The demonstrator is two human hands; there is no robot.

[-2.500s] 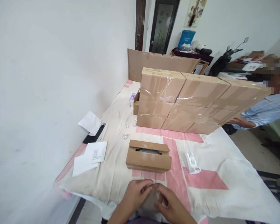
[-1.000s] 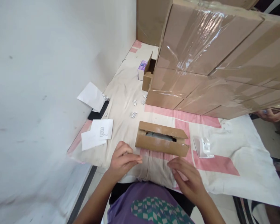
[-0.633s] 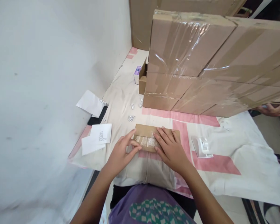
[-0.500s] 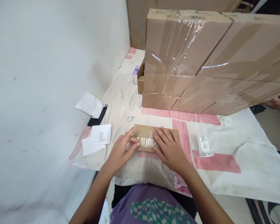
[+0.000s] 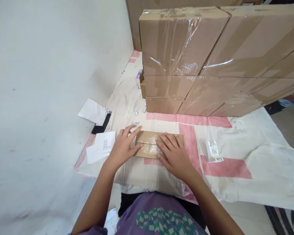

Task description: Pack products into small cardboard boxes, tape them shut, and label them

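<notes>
A small brown cardboard box (image 5: pixel 149 140) lies on the cloth-covered table (image 5: pixel 235 150) near its front edge, its flaps closed. A strip of clear tape (image 5: pixel 150 149) runs along its near side. My left hand (image 5: pixel 123 147) rests open on the box's left end, fingers spread. Flat on the box's right half lies my right hand (image 5: pixel 175 156), fingers stretched out over the top and the tape.
A tall stack of taped, film-wrapped cartons (image 5: pixel 210 58) fills the back of the table. A white tape dispenser (image 5: pixel 210 150) lies to the right of the box. White paper sheets (image 5: pixel 100 147) and small foil bits (image 5: pixel 136 112) lie at left by the wall.
The box's flaps were open; now they are closed and taped, with both hands moved from the table edge onto the box. The view has tilted down and closer.
</notes>
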